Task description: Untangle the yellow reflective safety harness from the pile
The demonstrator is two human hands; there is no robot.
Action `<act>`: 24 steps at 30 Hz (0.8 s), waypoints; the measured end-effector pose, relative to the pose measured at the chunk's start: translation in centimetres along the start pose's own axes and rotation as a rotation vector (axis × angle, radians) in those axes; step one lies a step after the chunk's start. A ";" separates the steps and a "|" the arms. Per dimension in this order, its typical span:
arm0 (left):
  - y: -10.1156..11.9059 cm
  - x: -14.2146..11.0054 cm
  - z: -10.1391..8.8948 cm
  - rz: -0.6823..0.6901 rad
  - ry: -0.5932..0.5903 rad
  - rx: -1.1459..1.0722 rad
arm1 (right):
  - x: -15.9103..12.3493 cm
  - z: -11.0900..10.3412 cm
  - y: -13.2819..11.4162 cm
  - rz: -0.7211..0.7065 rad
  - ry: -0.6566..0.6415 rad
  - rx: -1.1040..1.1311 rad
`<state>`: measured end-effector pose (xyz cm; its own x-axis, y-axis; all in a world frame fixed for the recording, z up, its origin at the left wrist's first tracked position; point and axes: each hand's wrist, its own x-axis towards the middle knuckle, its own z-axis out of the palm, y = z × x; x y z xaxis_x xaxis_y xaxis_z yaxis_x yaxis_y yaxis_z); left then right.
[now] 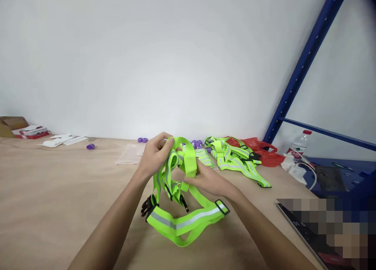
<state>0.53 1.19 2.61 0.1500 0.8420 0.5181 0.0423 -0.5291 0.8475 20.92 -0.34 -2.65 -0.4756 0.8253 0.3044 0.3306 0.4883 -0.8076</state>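
A neon-green reflective strap vest [185, 219] with silver stripes and black buckles hangs between both hands just above the table [58, 191]. My left hand [155, 154] is closed, pinching the top loop of the straps. Lower down, my right hand [207, 180] is closed on another strap of the same vest. The belt part with its black clip rests near the table top.
A pile of more green vests [235, 158] lies beyond, beside a red plastic bag [264, 152]. Purple rolls [90, 146] and papers [61, 140] sit by the wall. A water bottle [299, 144], white cable and blue shelf frame [305, 58] stand at right.
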 end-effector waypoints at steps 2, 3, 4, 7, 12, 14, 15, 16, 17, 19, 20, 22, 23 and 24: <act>1.3 0.9 0.2 0.029 0.041 -0.017 | 1.6 -1.2 -1.3 -0.010 0.096 -0.034; 1.7 1.2 0.3 0.031 0.067 -0.038 | 2.1 -1.9 -1.8 -0.003 0.152 -0.039; 2.0 1.4 0.3 0.033 0.090 -0.053 | 2.4 -2.6 -2.2 0.001 0.207 -0.027; 2.1 1.7 0.4 0.044 0.109 -0.012 | 2.3 -4.6 -3.0 -0.041 0.352 0.082; 2.1 1.7 -0.2 0.046 0.097 0.153 | 1.1 -5.9 -3.9 -0.119 0.579 0.009; 2.3 1.7 -0.8 0.038 0.128 0.231 | 0.6 -6.0 -4.3 -0.175 0.664 -0.152; 2.5 1.7 -1.1 0.028 0.139 0.262 | 0.4 -6.0 -4.4 -0.214 0.704 -0.240; 2.7 1.6 -1.4 0.017 0.144 0.288 | 0.2 -6.1 -4.6 -0.253 0.745 -0.319; 2.9 1.6 -1.7 0.006 0.146 0.307 | 0.0 -6.1 -4.8 -0.287 0.787 -0.383; 3.3 1.4 -2.0 -0.011 0.150 0.336 | -0.3 -6.2 -5.1 -0.326 0.866 -0.436; 3.5 1.2 -2.1 -0.012 0.153 0.339 | -0.5 -6.2 -5.3 -0.341 0.901 -0.415; 3.8 1.0 -2.0 0.003 0.148 0.313 | -0.6 -6.2 -5.7 -0.373 0.950 -0.307; 3.9 0.9 -1.9 0.018 0.133 0.290 | -0.7 -6.1 -5.9 -0.394 0.961 -0.240; 4.0 0.8 -1.7 0.036 0.108 0.264 | -0.7 -5.9 -6.1 -0.413 0.963 -0.180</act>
<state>-0.82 -0.08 6.64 0.0506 0.8211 0.5685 0.2966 -0.5559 0.7765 24.07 -2.20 5.04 0.2411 0.4237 0.8732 0.4445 0.7516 -0.4874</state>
